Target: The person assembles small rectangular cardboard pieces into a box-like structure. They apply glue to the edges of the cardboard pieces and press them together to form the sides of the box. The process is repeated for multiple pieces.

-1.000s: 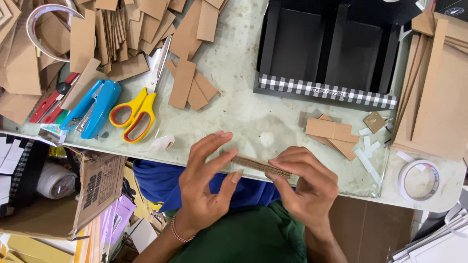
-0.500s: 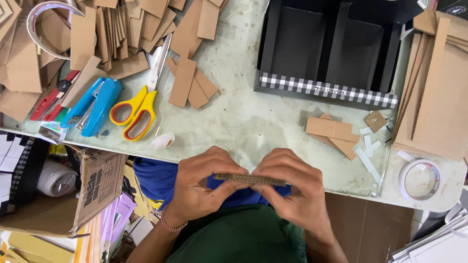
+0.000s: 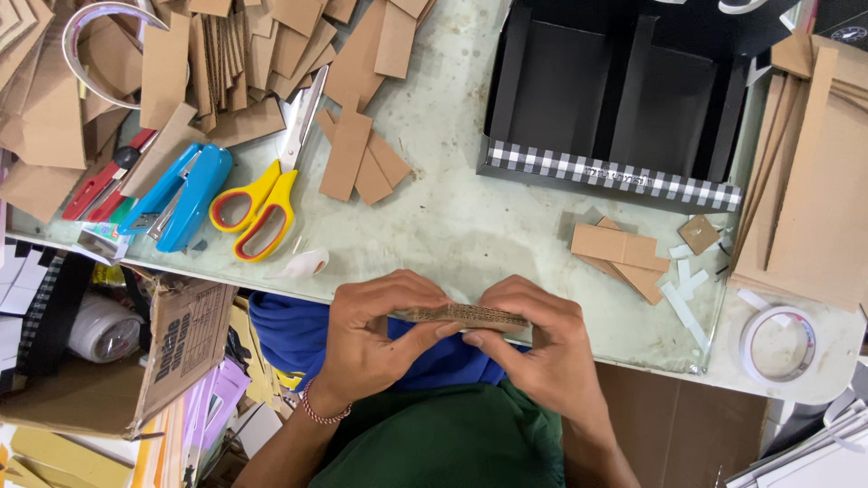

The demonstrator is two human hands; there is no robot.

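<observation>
A thin strip of brown corrugated cardboard (image 3: pixel 466 314) is held edge-up just off the table's near edge. My left hand (image 3: pixel 371 339) pinches its left end, fingers curled over the top and thumb underneath. My right hand (image 3: pixel 533 348) grips its right half the same way. Both hands are over my lap, close together, fingertips almost meeting at the middle of the strip.
On the pale table (image 3: pixel 452 217) lie yellow-handled scissors (image 3: pixel 267 199), a blue stapler (image 3: pixel 176 199), red cutters (image 3: pixel 99 185), many cardboard strips (image 3: pixel 357 154), a black checked-edge box (image 3: pixel 615 99), folded cardboard pieces (image 3: pixel 619 253), a tape roll (image 3: pixel 778 342). An open carton (image 3: pixel 172 348) sits lower left.
My hands drew back from the table edge toward my lap, closed around the cardboard strip, and turned it level between them.
</observation>
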